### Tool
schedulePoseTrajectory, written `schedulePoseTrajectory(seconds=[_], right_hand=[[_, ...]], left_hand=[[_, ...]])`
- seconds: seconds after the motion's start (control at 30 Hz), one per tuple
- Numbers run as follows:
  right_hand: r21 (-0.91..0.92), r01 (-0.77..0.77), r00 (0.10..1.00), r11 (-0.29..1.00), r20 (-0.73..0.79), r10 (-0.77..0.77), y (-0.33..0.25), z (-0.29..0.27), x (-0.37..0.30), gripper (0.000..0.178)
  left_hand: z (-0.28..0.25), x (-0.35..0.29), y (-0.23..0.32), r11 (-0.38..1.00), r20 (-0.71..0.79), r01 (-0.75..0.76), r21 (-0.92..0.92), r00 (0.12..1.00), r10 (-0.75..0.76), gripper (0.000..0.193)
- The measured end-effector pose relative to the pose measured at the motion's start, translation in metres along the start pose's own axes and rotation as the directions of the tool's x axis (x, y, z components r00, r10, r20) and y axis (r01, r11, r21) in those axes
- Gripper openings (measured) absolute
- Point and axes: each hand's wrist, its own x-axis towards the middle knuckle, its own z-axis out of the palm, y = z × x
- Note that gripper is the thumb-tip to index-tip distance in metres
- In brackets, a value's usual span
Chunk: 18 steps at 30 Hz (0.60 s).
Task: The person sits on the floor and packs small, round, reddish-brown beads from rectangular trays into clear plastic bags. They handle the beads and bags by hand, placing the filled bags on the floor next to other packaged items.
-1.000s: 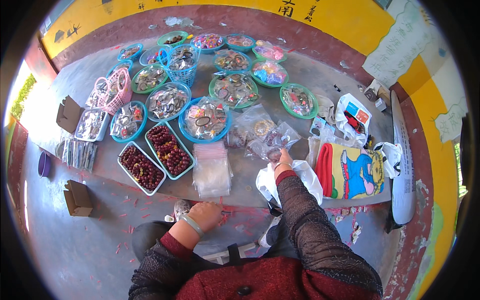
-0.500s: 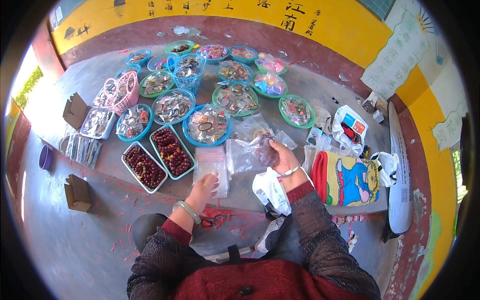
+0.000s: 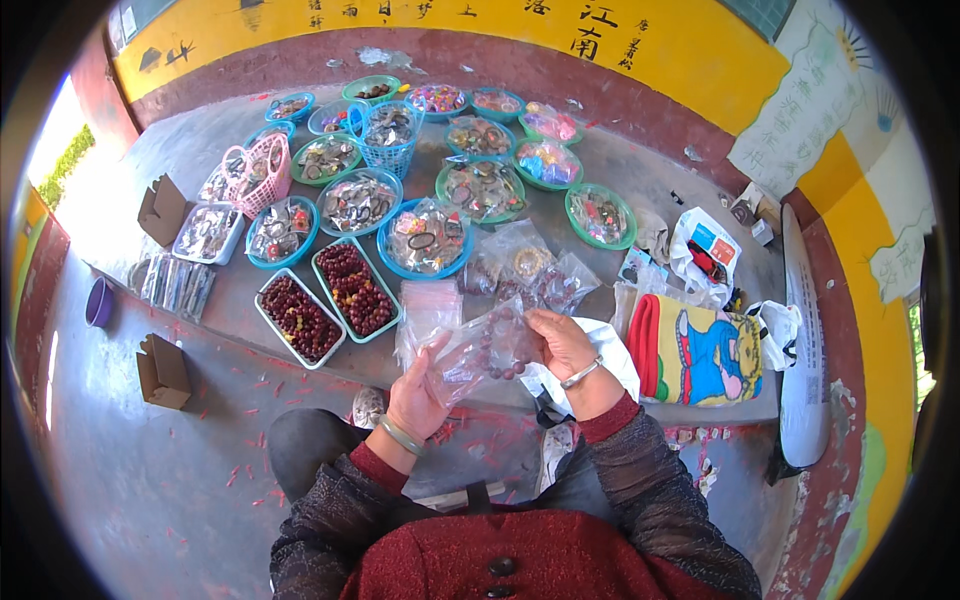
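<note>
Between my hands, low over the near edge of the grey platform, is a clear plastic bag with a dark red bead bracelet at its right end. My left hand grips the bag's left side between thumb and fingers. My right hand is closed at the bracelet end, its fingertips pinching there. Whether the bracelet lies fully inside the bag, I cannot tell. Just beyond my left hand lies a stack of flat clear bags. Past the right hand sits a pile of bagged bracelets.
Two trays of dark red bead bracelets stand to the left. Behind them are several round baskets of bagged trinkets and a pink handled basket. A folded colourful blanket and white plastic bags lie right.
My right hand has drawn nearer and lower with the bracelet. The left hand, earlier by the flat bags, now grips a clear bag, and both hands meet around it.
</note>
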Motion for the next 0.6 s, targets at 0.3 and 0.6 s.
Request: schedulePoseTrajectory(seconds=[0.3, 0.6], right_hand=[[-0.841, 0.349, 0.767, 0.414, 0.003, -0.641, 0.005, 0.011, 0.014, 0.014], [-0.665, 0.387, 0.824, 0.639, -0.062, -0.563, -0.04, 0.044, -0.019, 0.02]], left_hand=[[0.008, -0.002, 0.005, 0.995, -0.002, 0.004, -0.095, 1.0, -0.004, 0.053], [0.001, 0.004, 0.008, 0.993, -0.044, 0.01, -0.117, 0.999, -0.015, 0.048]])
